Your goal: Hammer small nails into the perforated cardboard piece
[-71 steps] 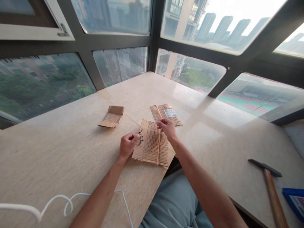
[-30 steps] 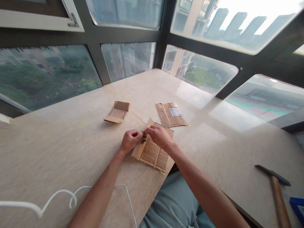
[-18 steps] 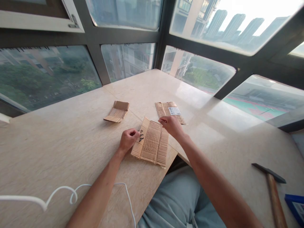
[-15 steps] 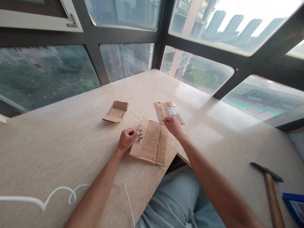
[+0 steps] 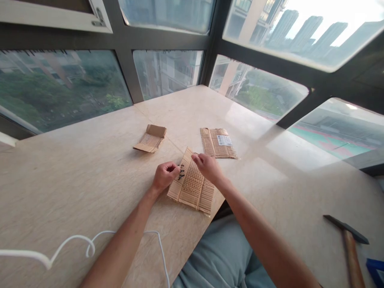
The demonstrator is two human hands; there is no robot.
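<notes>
A piece of corrugated cardboard [image 5: 192, 182] with rows of small holes in its middle panel lies near the front edge of the ledge. My left hand [image 5: 165, 175] is closed in a pinch at its left side. Beside those fingertips, several small dark pieces [image 5: 181, 173] sit on the cardboard, too small to identify. My right hand [image 5: 207, 167] is over the top of the same cardboard, thumb and fingers pinched together. Whatever either pinch holds is hidden or too tiny to make out.
A smaller folded cardboard piece [image 5: 151, 139] lies behind to the left. Another holed cardboard sheet with a white label [image 5: 224, 140] lies behind to the right. A hammer [image 5: 349, 240] and a blue object [image 5: 375, 270] are at the right. A white cable [image 5: 72, 240] curls at left.
My right hand has moved left, from the cardboard's upper right corner to over its top part. My left hand stays pinched by the dark pieces. The whole view has shifted slightly.
</notes>
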